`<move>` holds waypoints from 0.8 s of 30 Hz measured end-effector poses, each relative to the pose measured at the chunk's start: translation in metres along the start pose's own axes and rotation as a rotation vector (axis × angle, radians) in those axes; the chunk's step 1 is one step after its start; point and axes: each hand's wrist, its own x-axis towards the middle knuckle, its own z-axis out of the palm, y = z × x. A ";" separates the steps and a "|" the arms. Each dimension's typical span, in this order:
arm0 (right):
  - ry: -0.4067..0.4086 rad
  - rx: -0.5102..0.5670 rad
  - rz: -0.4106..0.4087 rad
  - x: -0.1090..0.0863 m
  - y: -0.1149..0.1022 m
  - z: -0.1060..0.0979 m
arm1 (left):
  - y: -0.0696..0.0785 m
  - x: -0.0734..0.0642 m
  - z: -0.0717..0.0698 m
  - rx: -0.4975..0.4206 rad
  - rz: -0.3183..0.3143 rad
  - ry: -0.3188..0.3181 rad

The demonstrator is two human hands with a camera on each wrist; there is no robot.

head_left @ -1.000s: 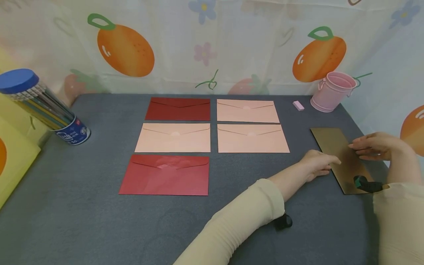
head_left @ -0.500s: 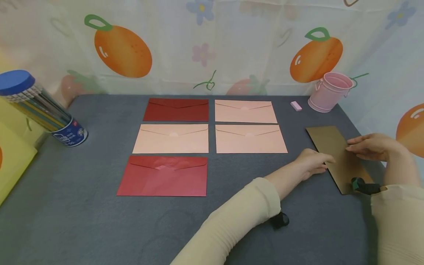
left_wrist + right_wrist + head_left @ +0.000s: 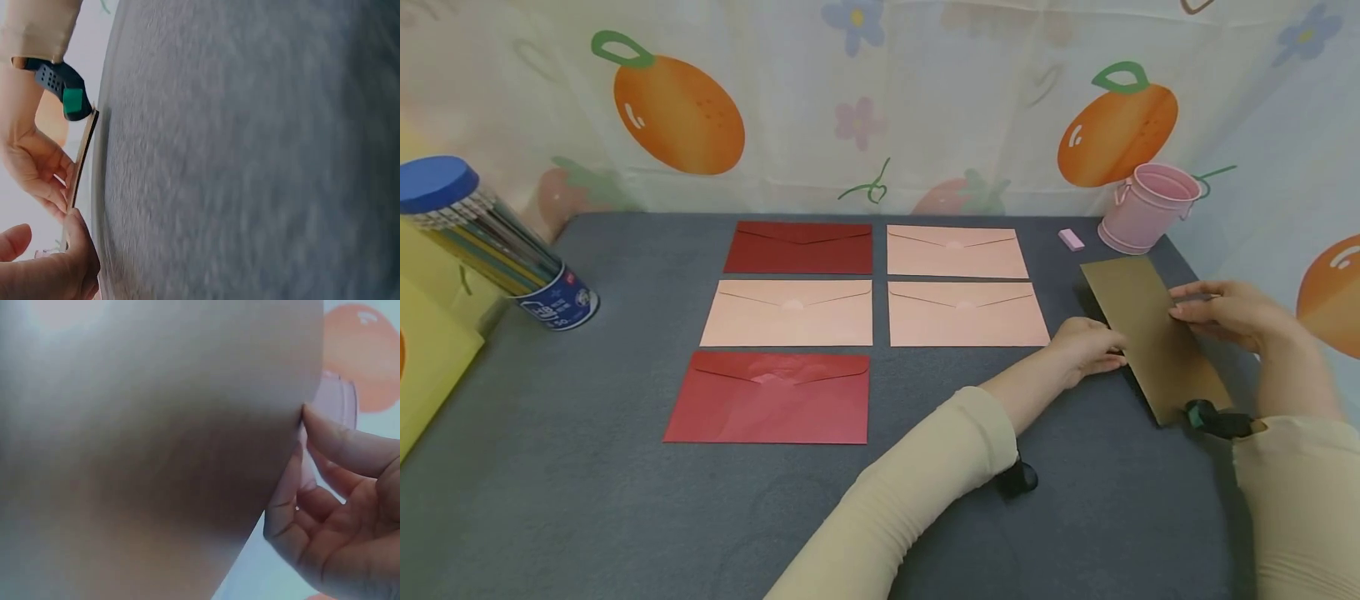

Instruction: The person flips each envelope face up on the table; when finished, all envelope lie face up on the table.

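Note:
A gold envelope [image 3: 1150, 333], plain side up with no flap showing, is raised a little off the right part of the table. Its edge looks thick and layered in the left wrist view. My left hand [image 3: 1086, 348] grips its left long edge, thumb over the top. On the opposite edge my right hand [image 3: 1232, 312] pinches it between thumb and fingers, as the right wrist view shows. To the left lie a dark red envelope [image 3: 801, 254], two pink envelopes [image 3: 958, 258], a peach envelope [image 3: 786, 325] and a larger red envelope [image 3: 767, 408], all flap side up.
A pink bucket [image 3: 1150, 208] and a small pink eraser [image 3: 1071, 240] stand at the back right of the grey table [image 3: 625, 517]. At the left leans a blue-lidded tub of pencils [image 3: 505, 250] beside a yellow box [image 3: 430, 358]. A fruit-patterned cloth hangs behind.
The gold envelope has come up off the table and shifted slightly back and left, with both hands moving along with it. The other envelopes have stayed put.

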 end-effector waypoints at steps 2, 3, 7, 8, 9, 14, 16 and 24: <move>0.012 -0.008 -0.033 0.001 -0.007 0.003 | 0.004 0.001 -0.005 0.030 0.027 0.002; 0.024 -0.005 -0.049 0.002 -0.011 0.005 | 0.005 0.001 -0.007 0.047 0.043 0.006; 0.071 0.017 -0.107 0.003 -0.027 0.015 | 0.010 0.002 -0.015 0.083 0.109 0.052; 0.083 0.025 -0.117 0.003 -0.031 0.018 | 0.011 0.002 -0.017 0.088 0.123 0.063; 0.095 0.034 -0.126 0.003 -0.035 0.020 | 0.012 0.001 -0.018 0.092 0.137 0.073; 0.116 0.037 -0.163 0.003 -0.053 0.029 | 0.018 -0.001 -0.036 0.089 0.180 0.059; 0.119 0.053 -0.177 0.003 -0.059 0.031 | 0.021 -0.002 -0.045 0.093 0.192 0.037; 0.126 0.102 -0.234 -0.004 -0.075 0.041 | 0.044 -0.007 -0.078 0.084 0.218 -0.021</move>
